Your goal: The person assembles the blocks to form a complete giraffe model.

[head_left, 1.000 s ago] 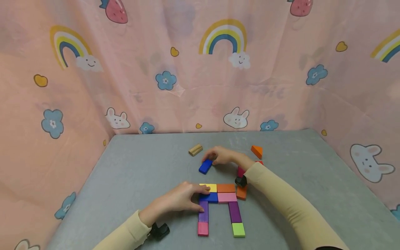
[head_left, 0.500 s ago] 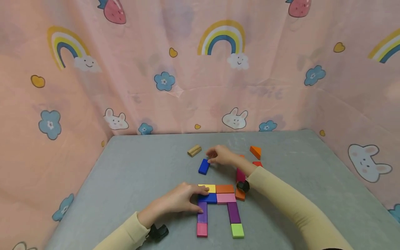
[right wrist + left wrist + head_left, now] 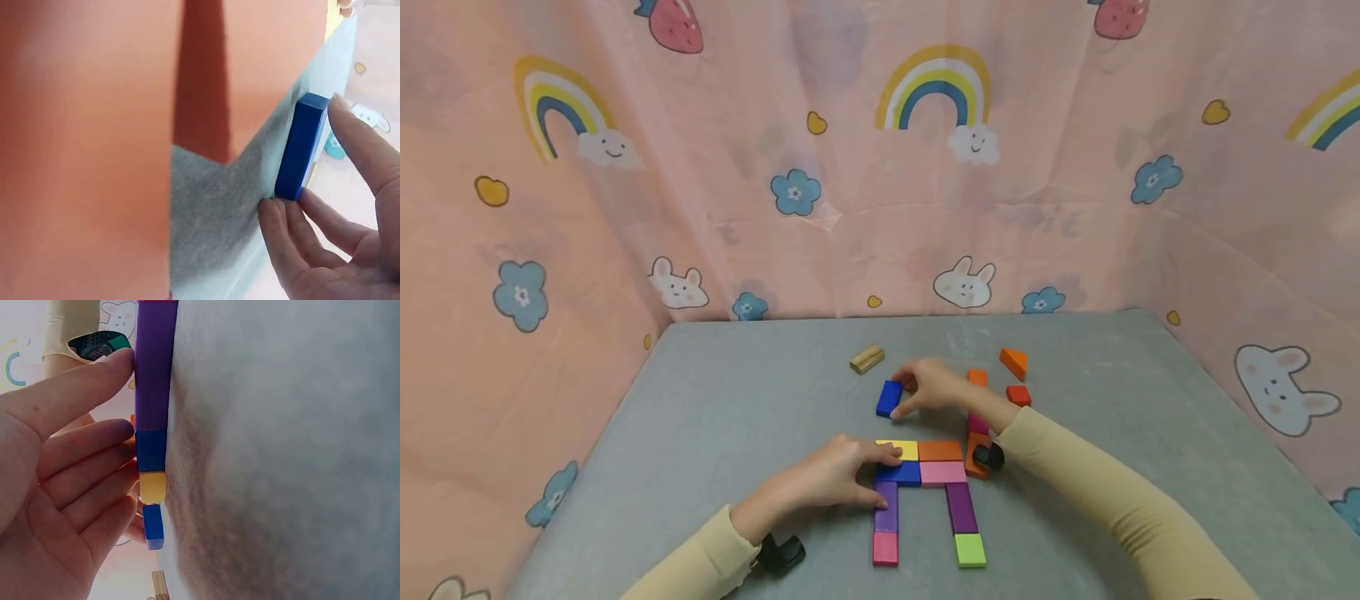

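In the head view my right hand (image 3: 927, 387) pinches a loose blue block (image 3: 890, 399) on the table, beyond the flat block figure. The right wrist view has the thumb at one end of this blue block (image 3: 301, 147) and the fingertips at the other. My left hand (image 3: 835, 475) rests on the figure's left side with fingers extended. Its fingertips lie over the yellow block (image 3: 910, 451) and a second blue block (image 3: 901, 475), and its thumb touches the lilac block (image 3: 886, 510). The left wrist view shows the left hand (image 3: 75, 462) with straight fingers along the row's tops.
The figure also has orange (image 3: 940, 451), pink (image 3: 943, 473), purple (image 3: 962, 508), green (image 3: 970, 551) and rose (image 3: 885, 549) blocks. A wooden block (image 3: 867, 359), an orange triangle (image 3: 1014, 363) and a red block (image 3: 1018, 395) lie farther back. More blocks lie under the right forearm.
The right hand touched the loose blue block's far right corner, loosened beside it, then shifted its thumb to the near end and took hold. The left hand has stayed put.
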{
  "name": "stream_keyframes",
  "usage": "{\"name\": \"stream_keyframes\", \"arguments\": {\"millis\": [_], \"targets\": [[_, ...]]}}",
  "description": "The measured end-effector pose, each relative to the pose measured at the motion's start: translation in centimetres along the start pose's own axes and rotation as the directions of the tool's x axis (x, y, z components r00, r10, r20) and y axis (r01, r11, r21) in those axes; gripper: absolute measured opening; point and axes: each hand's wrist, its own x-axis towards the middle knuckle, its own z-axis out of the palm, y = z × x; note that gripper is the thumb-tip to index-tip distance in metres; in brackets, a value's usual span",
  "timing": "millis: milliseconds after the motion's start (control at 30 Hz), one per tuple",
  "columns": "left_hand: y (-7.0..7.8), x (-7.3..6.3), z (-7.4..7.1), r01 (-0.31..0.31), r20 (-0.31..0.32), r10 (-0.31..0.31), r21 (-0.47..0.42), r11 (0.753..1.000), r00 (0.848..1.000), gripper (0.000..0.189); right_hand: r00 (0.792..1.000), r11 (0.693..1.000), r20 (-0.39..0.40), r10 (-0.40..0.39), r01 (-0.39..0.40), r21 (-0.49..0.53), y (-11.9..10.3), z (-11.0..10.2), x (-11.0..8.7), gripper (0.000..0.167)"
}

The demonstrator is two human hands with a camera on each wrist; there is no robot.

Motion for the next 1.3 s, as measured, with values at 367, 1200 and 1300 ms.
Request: {"name": "stream_keyframes", "arguments": {"millis": [367,1200,1300], "targets": [[0.1,-0.1,0.1,-0.01,-0.003,0.01,-0.002,1.0,1.0,0.05,1.0,0.998,0.023,0.0,0.002,-0.065,-0.7,0.4,-0.1,0.066],[0.1,0.1,0.0,0.014,0.006,-0.014,0.008,1.0,1.0,0.051,0.999,0.992,0.025,-0.041,0.037,0.12,1.5,-3.1,-0.3,0.06],[0.1,0.0,0.0,0.018,0.009,-0.018,-0.002,1.0,1.0,0.051,1.0,0.991,0.017,-0.022,0.019,0.136,2.4,-4.2,-0.6,0.06]]}}
